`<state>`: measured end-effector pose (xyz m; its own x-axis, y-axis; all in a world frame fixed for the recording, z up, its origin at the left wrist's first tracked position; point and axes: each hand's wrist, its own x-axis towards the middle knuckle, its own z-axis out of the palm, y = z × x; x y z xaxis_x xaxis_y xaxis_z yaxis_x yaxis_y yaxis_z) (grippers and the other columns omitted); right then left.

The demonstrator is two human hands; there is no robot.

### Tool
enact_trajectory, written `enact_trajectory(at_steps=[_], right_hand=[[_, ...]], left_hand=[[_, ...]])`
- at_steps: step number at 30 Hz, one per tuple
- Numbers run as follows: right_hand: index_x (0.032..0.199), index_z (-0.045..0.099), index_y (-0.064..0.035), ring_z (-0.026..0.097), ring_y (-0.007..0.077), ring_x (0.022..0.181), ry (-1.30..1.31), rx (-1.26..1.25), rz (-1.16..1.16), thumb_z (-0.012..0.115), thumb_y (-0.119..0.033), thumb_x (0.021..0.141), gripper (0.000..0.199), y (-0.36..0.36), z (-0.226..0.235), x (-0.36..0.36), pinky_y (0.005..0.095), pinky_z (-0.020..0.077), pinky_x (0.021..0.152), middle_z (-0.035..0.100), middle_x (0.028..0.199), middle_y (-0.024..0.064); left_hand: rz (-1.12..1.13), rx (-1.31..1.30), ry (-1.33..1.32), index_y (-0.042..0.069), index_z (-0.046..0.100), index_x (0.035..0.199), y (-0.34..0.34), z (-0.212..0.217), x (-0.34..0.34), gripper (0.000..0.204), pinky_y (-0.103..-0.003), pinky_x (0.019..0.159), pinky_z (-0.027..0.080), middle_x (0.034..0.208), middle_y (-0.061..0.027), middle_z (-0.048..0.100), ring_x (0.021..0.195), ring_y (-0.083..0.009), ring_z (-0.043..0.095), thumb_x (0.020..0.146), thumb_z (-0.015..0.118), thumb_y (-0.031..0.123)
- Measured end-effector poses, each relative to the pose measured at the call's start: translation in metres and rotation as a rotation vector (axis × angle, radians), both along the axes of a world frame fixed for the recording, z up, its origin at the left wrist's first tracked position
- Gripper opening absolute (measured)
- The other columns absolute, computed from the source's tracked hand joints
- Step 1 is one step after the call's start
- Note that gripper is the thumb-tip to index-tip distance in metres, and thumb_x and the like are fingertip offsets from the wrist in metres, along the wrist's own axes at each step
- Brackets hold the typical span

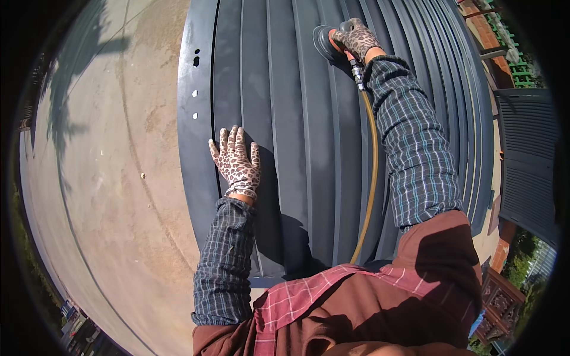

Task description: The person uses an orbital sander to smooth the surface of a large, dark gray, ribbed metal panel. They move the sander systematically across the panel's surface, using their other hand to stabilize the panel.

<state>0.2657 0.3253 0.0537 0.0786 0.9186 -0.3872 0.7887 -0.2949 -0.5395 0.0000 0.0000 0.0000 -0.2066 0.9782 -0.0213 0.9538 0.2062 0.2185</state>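
Observation:
A large dark grey ribbed metal panel [288, 113] lies in front of me, its ridges running away from me. My left hand [237, 159], in a leopard-print glove, rests flat near the panel's left side with the fingers spread. Farther off to the right, my right hand [357, 39], in a matching glove, is wrapped round an orange and black air sander [336, 41]. The sander's round pad is at the ribbed surface; whether it touches fully I cannot tell. From its metal coupling [357, 73] a yellow-brown air hose [374, 154] runs back towards my body.
Along the panel's left side runs a flat frame strip [196, 83] with several holes. Concrete ground [142, 196] stretches to the left. At the right stand another dark ribbed panel [528, 154], green fencing [522, 74] and a carved brown piece [497, 302]. Shadows fall across the panel.

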Motion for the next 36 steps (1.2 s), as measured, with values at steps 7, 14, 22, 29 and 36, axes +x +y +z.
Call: enact_trajectory(at_steps=[7, 14, 22, 29, 36], right_hand=[[0.157, 0.042, -0.0173, 0.05, 0.0385, 0.142, -0.04, -0.101, -0.01, 0.073, -0.032, 0.091, 0.075, -0.056, 0.025, -0.007, 0.046, 0.0415, 0.121, 0.049, 0.154, 0.0205], [0.154, 0.042, -0.0215, 0.049, 0.0414, 0.141, -0.103, -0.134, 0.015, 0.076, -0.032, 0.09, 0.073, -0.136, 0.034, 0.005, 0.0465, 0.0433, 0.121, 0.044, 0.153, 0.0204], [0.146, 0.05, -0.0186, 0.056, 0.0398, 0.134, -0.099, -0.093, 0.025, 0.082, -0.031, 0.083, 0.071, -0.222, 0.037, 0.016, 0.0477, 0.0478, 0.115, 0.054, 0.143, 0.02], [0.151, 0.046, -0.0208, 0.054, 0.0397, 0.137, -0.105, -0.118, 0.035, 0.078, -0.031, 0.087, 0.072, -0.199, 0.034, 0.014, 0.0458, 0.0461, 0.118, 0.05, 0.145, 0.0195], [0.152, 0.046, -0.0198, 0.054, 0.0394, 0.136, -0.051, -0.116, -0.055, 0.072, -0.032, 0.088, 0.07, -0.134, 0.026, 0.002, 0.0457, 0.0477, 0.116, 0.048, 0.15, 0.0193]], left_hand=[[0.007, -0.008, 0.033, 0.008, 0.057, 0.145, 0.001, -0.002, -0.003, 0.05, -0.051, 0.13, 0.009, 0.152, -0.0061, 0.055, 0.152, -0.0254, 0.035, 0.102, 0.057, 0.034], [0.025, -0.062, 0.044, 0.009, 0.056, 0.147, -0.001, -0.003, -0.001, 0.051, -0.048, 0.131, 0.009, 0.155, -0.0048, 0.053, 0.153, -0.0233, 0.034, 0.103, 0.056, 0.035], [0.022, -0.106, 0.084, 0.01, 0.054, 0.149, -0.001, -0.005, -0.002, 0.054, -0.051, 0.131, 0.007, 0.157, -0.004, 0.051, 0.154, -0.0229, 0.032, 0.105, 0.05, 0.04], [0.018, -0.06, 0.061, 0.01, 0.057, 0.147, -0.002, -0.009, -0.004, 0.052, -0.051, 0.13, 0.008, 0.155, -0.0044, 0.053, 0.153, -0.0232, 0.034, 0.104, 0.051, 0.04], [0.016, -0.093, 0.073, 0.011, 0.055, 0.149, -0.003, -0.008, -0.004, 0.053, -0.05, 0.131, 0.006, 0.156, -0.0042, 0.052, 0.154, -0.0223, 0.033, 0.105, 0.051, 0.041]])
